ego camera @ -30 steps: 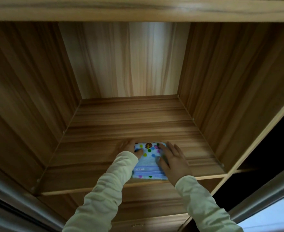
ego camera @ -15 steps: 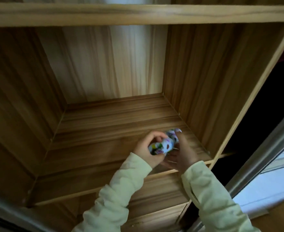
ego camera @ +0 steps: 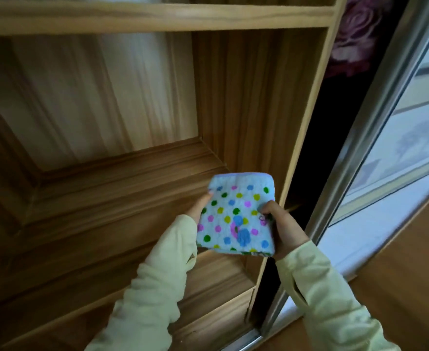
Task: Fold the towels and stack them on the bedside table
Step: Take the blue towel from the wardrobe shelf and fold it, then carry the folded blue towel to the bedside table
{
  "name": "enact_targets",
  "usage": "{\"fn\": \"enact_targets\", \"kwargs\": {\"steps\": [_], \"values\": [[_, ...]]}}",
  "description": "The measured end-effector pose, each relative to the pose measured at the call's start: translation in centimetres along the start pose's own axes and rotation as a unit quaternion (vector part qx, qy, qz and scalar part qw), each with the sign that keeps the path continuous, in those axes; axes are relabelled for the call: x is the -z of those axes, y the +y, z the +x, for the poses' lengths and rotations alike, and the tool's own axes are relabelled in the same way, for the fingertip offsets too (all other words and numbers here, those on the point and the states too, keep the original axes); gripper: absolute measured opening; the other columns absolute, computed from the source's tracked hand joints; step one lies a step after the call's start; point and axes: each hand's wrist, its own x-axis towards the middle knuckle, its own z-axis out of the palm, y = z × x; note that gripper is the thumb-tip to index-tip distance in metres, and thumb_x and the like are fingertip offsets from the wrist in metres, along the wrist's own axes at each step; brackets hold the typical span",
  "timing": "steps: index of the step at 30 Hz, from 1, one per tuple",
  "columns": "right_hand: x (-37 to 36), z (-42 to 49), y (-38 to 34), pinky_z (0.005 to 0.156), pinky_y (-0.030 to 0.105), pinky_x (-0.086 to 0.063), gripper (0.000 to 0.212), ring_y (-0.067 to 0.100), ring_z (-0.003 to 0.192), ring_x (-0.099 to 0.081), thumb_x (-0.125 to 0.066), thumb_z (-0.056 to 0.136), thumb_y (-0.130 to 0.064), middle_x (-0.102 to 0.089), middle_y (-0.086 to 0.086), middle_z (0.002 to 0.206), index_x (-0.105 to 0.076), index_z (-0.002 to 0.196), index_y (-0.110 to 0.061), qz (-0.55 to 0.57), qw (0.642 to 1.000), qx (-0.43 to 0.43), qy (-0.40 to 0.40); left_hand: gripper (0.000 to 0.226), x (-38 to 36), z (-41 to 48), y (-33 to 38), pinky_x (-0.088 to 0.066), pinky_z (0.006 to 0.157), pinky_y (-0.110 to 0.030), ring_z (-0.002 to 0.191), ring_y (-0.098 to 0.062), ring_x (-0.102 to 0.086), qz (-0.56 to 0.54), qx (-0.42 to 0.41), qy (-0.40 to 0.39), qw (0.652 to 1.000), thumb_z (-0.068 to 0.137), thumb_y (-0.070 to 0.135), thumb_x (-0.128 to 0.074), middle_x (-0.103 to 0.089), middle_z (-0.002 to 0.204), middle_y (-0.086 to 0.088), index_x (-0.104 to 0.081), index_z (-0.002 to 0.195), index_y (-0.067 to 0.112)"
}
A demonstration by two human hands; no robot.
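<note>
A small folded towel [ego camera: 236, 214], light blue with coloured polka dots, is held up in the air in front of the wardrobe shelf [ego camera: 112, 198]. My left hand [ego camera: 199, 207] grips its left edge, mostly hidden behind the cloth. My right hand [ego camera: 283, 229] pinches its right edge, thumb on the dotted face. The towel stands nearly upright, facing me. No bedside table is in view.
An open wooden wardrobe compartment fills the left, with a shelf board above [ego camera: 157, 17] and a side panel [ego camera: 309, 122] at the right. A metal-framed sliding door [ego camera: 375, 127] stands at the right. Wooden floor [ego camera: 398, 262] shows at the lower right.
The towel lay flat on the shelf under both hands a second ago. Both hands have lifted it off the shelf and brought it toward me and to the right; the view has turned right.
</note>
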Motion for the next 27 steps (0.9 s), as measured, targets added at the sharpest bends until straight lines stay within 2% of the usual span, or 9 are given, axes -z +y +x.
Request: {"fn": "enact_targets", "kwargs": {"steps": [2, 5, 7, 9, 12, 16, 20, 24, 27], "values": [[1.0, -1.1, -0.7, 0.050, 0.034, -0.057, 0.043, 0.028, 0.065, -0.070, -0.067, 0.060, -0.024, -0.072, 0.016, 0.084, -0.064, 0.099, -0.006, -0.005, 1.000, 0.013, -0.004, 0.035, -1.5, 0.3, -0.6, -0.043, 0.063, -0.028, 0.061, -0.021, -0.058, 0.002, 0.000, -0.023, 1.000, 0.092, 0.040, -0.042, -0.065, 0.045, -0.001, -0.059, 0.080, 0.012], [3.4, -2.8, -1.5, 0.059, 0.037, -0.060, 0.034, 0.025, 0.066, -0.071, -0.065, 0.075, -0.026, -0.074, 0.013, 0.080, -0.065, 0.100, -0.004, -0.049, 0.995, 0.066, 0.053, 0.027, -4.4, 0.2, -1.7, -0.043, 0.061, -0.026, 0.055, -0.019, -0.060, 0.032, -0.002, -0.035, 0.999, 0.092, 0.032, -0.046, -0.062, 0.040, 0.001, -0.056, 0.074, 0.014], [5.5, -4.4, -2.0, 0.062, 0.037, -0.060, 0.029, 0.025, 0.065, -0.071, -0.066, 0.074, -0.023, -0.074, 0.013, 0.078, -0.065, 0.095, -0.003, -0.064, 0.992, 0.080, 0.073, 0.024, -6.9, -0.1, -2.4, -0.046, 0.048, -0.021, 0.035, -0.009, -0.058, 0.053, -0.018, -0.031, 0.998, 0.093, 0.021, -0.047, -0.058, 0.035, 0.004, -0.054, 0.072, 0.013], [7.7, -6.1, -2.5, 0.059, 0.034, -0.059, 0.017, 0.023, 0.061, -0.070, -0.061, 0.082, -0.017, -0.074, 0.011, 0.072, -0.064, 0.091, -0.003, -0.072, 0.991, 0.080, 0.083, 0.021, -9.1, -0.3, -3.0, -0.043, 0.035, -0.015, 0.026, -0.003, -0.052, 0.083, -0.046, -0.034, 0.995, 0.093, 0.009, -0.045, -0.054, 0.030, 0.004, -0.053, 0.073, 0.010], [10.8, -8.7, -3.5, 0.052, 0.029, -0.058, 0.013, 0.021, 0.055, -0.069, -0.057, 0.086, -0.015, -0.073, 0.009, 0.066, -0.062, 0.089, -0.003, -0.091, 0.988, 0.077, 0.102, 0.029, -12.4, -0.7, -4.4, -0.040, 0.032, -0.012, 0.023, 0.000, -0.047, 0.117, -0.064, -0.050, 0.990, 0.093, -0.001, -0.043, -0.049, 0.025, 0.006, -0.049, 0.067, 0.009], [14.7, -11.4, -5.0, 0.049, 0.027, -0.057, 0.013, 0.020, 0.052, -0.068, -0.056, 0.087, -0.016, -0.072, 0.008, 0.063, -0.062, 0.087, -0.004, -0.087, 0.983, 0.083, 0.135, 0.011, -16.9, -1.1, -6.3, -0.044, 0.036, -0.013, 0.034, -0.005, -0.058, 0.082, -0.063, -0.098, 0.990, 0.075, 0.010, -0.064, -0.063, 0.044, 0.000, -0.053, 0.072, 0.012], [18.9, -13.8, -6.4, 0.052, 0.031, -0.058, 0.020, 0.021, 0.057, -0.070, -0.059, 0.085, -0.021, -0.074, 0.009, 0.069, -0.062, 0.095, -0.005, -0.066, 0.977, 0.098, 0.176, 0.011, -21.9, -2.7, -8.0, -0.049, 0.050, -0.022, 0.058, -0.016, -0.062, 0.097, -0.066, -0.137, 0.984, 0.086, 0.024, -0.059, -0.064, 0.066, -0.002, -0.060, 0.084, 0.014], [23.1, -16.3, -7.9, 0.059, 0.034, -0.060, 0.023, 0.024, 0.063, -0.071, -0.060, 0.084, -0.022, -0.073, 0.013, 0.080, -0.062, 0.098, -0.003, -0.047, 0.971, 0.114, 0.204, 0.011, -27.1, -2.8, -9.5, -0.046, 0.039, -0.014, 0.041, -0.007, -0.060, 0.149, -0.086, -0.189, 0.967, 0.090, 0.021, -0.053, -0.063, 0.059, 0.000, -0.058, 0.084, 0.013], [25.7, -18.4, -8.8, 0.057, 0.034, -0.060, 0.025, 0.024, 0.063, -0.071, -0.061, 0.083, -0.024, -0.074, 0.013, 0.078, -0.063, 0.095, -0.002, -0.018, 0.969, 0.116, 0.216, 0.012, -30.6, -2.2, -10.1, -0.040, 0.034, -0.010, 0.035, -0.001, -0.057, 0.217, -0.090, -0.230, 0.944, 0.091, 0.023, -0.051, -0.061, 0.058, 0.003, -0.056, 0.084, 0.014]]}}
